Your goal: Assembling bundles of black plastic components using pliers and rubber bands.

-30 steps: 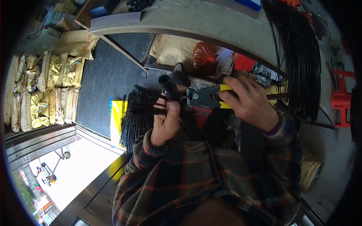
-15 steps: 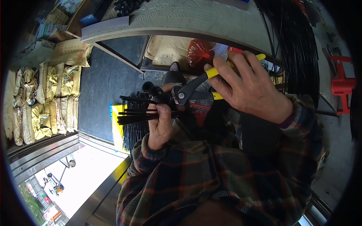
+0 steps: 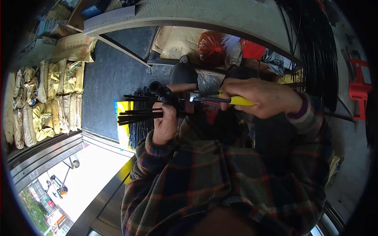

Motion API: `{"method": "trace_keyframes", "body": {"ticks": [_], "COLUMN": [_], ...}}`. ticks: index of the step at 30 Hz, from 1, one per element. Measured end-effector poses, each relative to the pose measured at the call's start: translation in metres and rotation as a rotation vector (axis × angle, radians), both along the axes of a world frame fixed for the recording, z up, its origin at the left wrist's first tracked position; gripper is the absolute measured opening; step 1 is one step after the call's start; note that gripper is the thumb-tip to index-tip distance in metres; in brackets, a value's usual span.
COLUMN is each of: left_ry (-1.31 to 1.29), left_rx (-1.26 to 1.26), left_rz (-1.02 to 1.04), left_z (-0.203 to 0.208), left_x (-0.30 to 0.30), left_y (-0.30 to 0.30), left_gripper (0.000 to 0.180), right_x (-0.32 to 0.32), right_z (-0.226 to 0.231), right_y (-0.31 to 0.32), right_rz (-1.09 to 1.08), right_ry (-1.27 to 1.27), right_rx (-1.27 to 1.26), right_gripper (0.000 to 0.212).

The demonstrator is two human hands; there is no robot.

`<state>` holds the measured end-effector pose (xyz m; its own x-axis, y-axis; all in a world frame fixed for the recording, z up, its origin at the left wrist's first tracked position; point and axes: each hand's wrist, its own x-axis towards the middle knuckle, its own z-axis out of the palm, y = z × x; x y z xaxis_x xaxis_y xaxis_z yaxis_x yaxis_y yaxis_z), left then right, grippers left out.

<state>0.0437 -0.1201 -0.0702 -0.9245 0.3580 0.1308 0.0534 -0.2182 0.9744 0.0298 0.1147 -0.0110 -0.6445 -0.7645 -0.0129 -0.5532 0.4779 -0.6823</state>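
My left hand [image 3: 165, 126] is closed around several thin black rods [image 3: 136, 117], whose ends stick out to the left. A black tubular fitting [image 3: 160, 91] with a round open end rises above the thumb, in the same grasp. My right hand [image 3: 264, 97] grips yellow-handled pliers [image 3: 243, 101], handles close together. Their metal head points left and meets the dark pieces beside my left fingers; whether anything is between the jaws is hidden. Both hands are above my lap.
Below my left hand stands a bunch of black rods [image 3: 142, 118] beside a yellow sheet [image 3: 124, 129]. A worktable [image 3: 197, 17] spans the far side, with long black strands [image 3: 317, 51] hanging at right. Filled sacks [image 3: 51, 98] are stacked left; a red stool [image 3: 359, 88] stands right.
The pliers' handles were spread wide and have come together. My right hand has turned and moved nearer to me. My left hand keeps its hold, nearly in place.
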Motion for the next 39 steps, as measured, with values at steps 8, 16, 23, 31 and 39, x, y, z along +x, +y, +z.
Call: {"method": "trace_keyframes", "body": {"ticks": [8, 16, 23, 31, 39], "left_ry": [-0.012, 0.004, 0.085, 0.082, -0.333], "left_rx": [-0.016, -0.01, 0.09, 0.365, 0.954], "left_rz": [-0.018, 0.002, 0.149, 0.511, 0.508], "left_z": [0.002, 0.0, -0.021, 0.007, -0.042], "left_x": [0.005, 0.0, -0.019, -0.047, -0.106], "left_y": [0.007, 0.002, 0.017, 0.002, -0.003], "left_gripper": [0.068, 0.063, 0.06, 0.065, 0.047], "right_x": [-0.02, -0.027, -0.083, -0.06, 0.026], "right_z": [0.042, 0.034, -0.008, -0.058, -0.043], "right_y": [0.006, -0.006, 0.044, 0.005, -0.009], "right_rz": [0.057, 0.104, -0.461, -0.289, -0.86], "right_ry": [-0.81, -0.685, 0.324, 0.821, 0.462], "right_rx": [0.08, 0.136, 0.276, 0.096, -0.494], "right_gripper": [0.011, 0.015, 0.028, 0.039, 0.019]}}
